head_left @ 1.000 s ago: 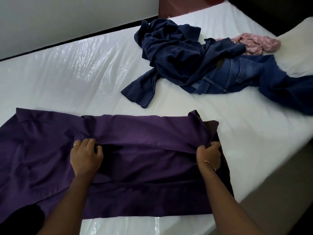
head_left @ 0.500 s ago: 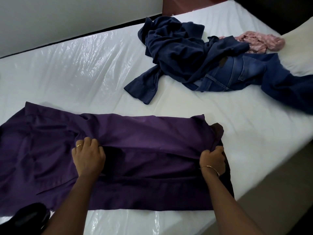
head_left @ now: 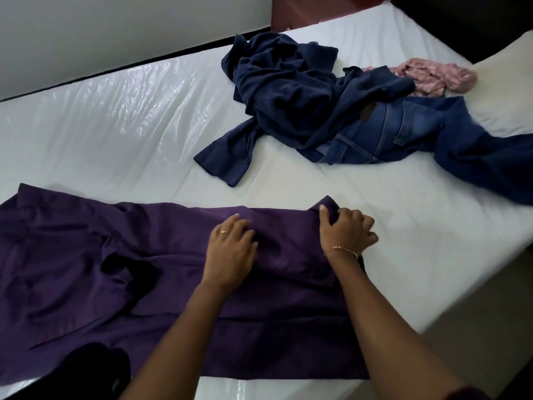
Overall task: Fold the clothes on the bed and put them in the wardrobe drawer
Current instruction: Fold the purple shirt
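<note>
Your left hand (head_left: 230, 252) rests flat, fingers relaxed, on the purple garment (head_left: 86, 269) at the bed's (head_left: 115, 125) near edge. Your right hand (head_left: 346, 232) grips its folded right end. No legible labels.

Pale grey wall (head_left: 115, 33), dark skirting (head_left: 115, 71), reddish-brown wooden furniture (head_left: 317, 8), beige floor (head_left: 490, 327).

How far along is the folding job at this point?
Early. Nothing looks finished: no folded stack shows and the drawer is out of view. In hand: the purple garment, one fold laid over; the left hand presses it flat while the right hand grips its far right corner. Left: the navy shirt, jeans and pink garment, heaped unfolded on the bed.
</note>
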`<act>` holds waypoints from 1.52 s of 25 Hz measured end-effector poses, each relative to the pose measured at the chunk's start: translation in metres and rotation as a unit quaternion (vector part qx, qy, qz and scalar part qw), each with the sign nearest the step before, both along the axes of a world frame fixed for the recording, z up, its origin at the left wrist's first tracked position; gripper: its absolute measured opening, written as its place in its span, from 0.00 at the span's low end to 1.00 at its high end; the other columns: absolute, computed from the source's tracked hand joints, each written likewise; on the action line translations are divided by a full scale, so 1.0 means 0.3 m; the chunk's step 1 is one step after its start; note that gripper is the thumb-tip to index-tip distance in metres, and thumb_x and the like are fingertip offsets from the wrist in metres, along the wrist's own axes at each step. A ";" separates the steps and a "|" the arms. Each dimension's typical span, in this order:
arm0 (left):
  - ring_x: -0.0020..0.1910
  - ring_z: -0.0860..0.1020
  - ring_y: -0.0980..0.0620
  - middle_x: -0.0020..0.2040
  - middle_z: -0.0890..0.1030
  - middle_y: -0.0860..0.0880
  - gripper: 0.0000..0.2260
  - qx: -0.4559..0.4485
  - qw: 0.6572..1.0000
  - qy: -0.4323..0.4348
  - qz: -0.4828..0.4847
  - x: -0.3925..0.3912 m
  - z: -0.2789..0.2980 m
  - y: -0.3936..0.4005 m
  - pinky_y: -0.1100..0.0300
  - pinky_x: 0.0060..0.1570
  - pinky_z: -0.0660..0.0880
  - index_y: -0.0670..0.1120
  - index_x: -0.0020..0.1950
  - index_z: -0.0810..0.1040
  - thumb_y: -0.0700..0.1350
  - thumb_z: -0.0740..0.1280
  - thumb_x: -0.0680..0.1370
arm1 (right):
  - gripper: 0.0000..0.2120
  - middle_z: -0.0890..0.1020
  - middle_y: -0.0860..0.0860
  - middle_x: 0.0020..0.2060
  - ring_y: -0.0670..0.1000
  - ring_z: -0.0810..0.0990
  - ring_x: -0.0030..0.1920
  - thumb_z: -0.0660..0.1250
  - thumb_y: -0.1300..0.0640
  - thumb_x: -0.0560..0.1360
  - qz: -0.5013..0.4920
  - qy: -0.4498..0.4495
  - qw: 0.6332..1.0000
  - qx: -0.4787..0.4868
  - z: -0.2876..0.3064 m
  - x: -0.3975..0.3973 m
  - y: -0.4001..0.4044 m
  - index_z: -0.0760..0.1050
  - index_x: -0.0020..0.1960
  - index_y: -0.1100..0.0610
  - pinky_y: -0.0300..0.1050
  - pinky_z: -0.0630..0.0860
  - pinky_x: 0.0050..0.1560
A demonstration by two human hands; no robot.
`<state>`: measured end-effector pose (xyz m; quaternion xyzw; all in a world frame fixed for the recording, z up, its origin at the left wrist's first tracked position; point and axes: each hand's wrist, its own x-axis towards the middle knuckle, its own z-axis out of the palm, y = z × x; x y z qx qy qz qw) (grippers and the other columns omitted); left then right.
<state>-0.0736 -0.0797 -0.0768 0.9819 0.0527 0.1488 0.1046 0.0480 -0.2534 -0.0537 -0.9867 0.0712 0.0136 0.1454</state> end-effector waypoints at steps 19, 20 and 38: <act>0.75 0.54 0.43 0.72 0.67 0.42 0.32 -0.011 0.994 0.108 -0.029 0.183 -0.080 -0.169 0.43 0.71 0.46 0.39 0.70 0.67 0.62 0.44 0.81 | 0.21 0.82 0.57 0.50 0.60 0.76 0.55 0.52 0.68 0.68 0.061 -0.029 0.957 0.281 -0.095 0.202 -0.186 0.82 0.50 0.61 0.53 0.74 0.56; 0.72 0.61 0.40 0.68 0.72 0.41 0.31 -0.009 0.994 0.102 -0.048 0.222 -0.075 -0.189 0.43 0.71 0.50 0.38 0.67 0.71 0.60 0.45 0.81 | 0.21 0.83 0.56 0.49 0.58 0.76 0.56 0.53 0.65 0.68 0.097 0.015 0.949 0.298 -0.102 0.196 -0.195 0.83 0.49 0.60 0.53 0.73 0.58; 0.51 0.74 0.41 0.52 0.76 0.40 0.16 -0.150 0.988 0.027 0.040 0.341 0.005 -0.273 0.48 0.51 0.71 0.39 0.53 0.75 0.51 0.61 0.76 | 0.07 0.81 0.57 0.43 0.58 0.79 0.43 0.61 0.56 0.75 -0.054 0.186 0.975 0.108 -0.014 0.201 -0.318 0.74 0.45 0.59 0.43 0.72 0.41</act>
